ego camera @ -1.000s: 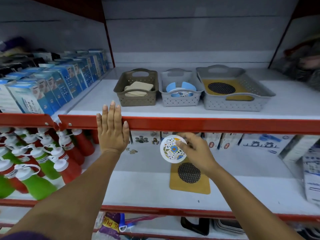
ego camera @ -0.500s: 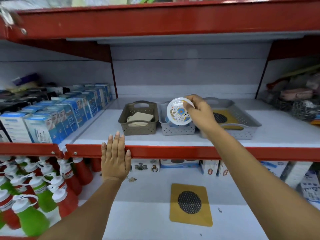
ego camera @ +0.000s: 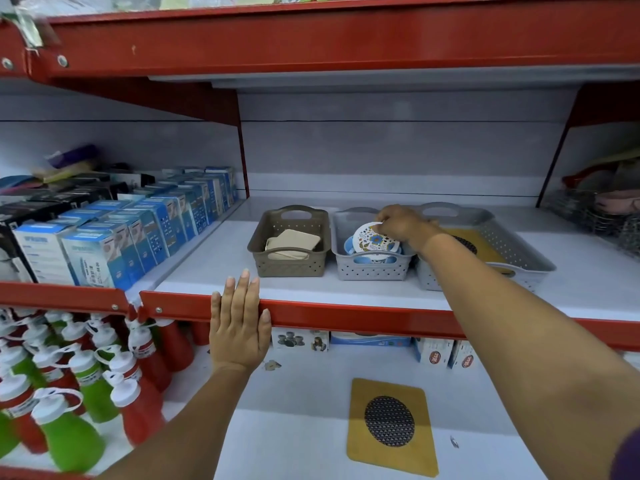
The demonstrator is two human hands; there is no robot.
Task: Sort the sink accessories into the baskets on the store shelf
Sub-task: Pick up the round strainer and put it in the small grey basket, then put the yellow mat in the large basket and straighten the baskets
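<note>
My right hand (ego camera: 401, 223) pinches a round white disc with a blue flower pattern (ego camera: 372, 239), held tilted inside the small grey basket (ego camera: 370, 268), on top of blue discs there. To its left stands a brown basket (ego camera: 289, 261) holding beige pads. On the right, a wide grey basket (ego camera: 519, 261) holds a yellow mat with a black mesh circle. A second yellow mat (ego camera: 389, 426) lies on the lower shelf. My left hand (ego camera: 239, 323) rests flat, fingers spread, on the red shelf edge (ego camera: 346, 317).
Blue boxes (ego camera: 138, 230) line the left of the basket shelf. Red and green squeeze bottles (ego camera: 69, 375) crowd the lower left. Small boxes (ego camera: 440, 353) stand at the back of the lower shelf. A red shelf beam (ego camera: 311, 36) runs overhead.
My right hand carried the patterned disc up from the lower shelf and down into the small grey basket. My left hand stayed on the shelf edge.
</note>
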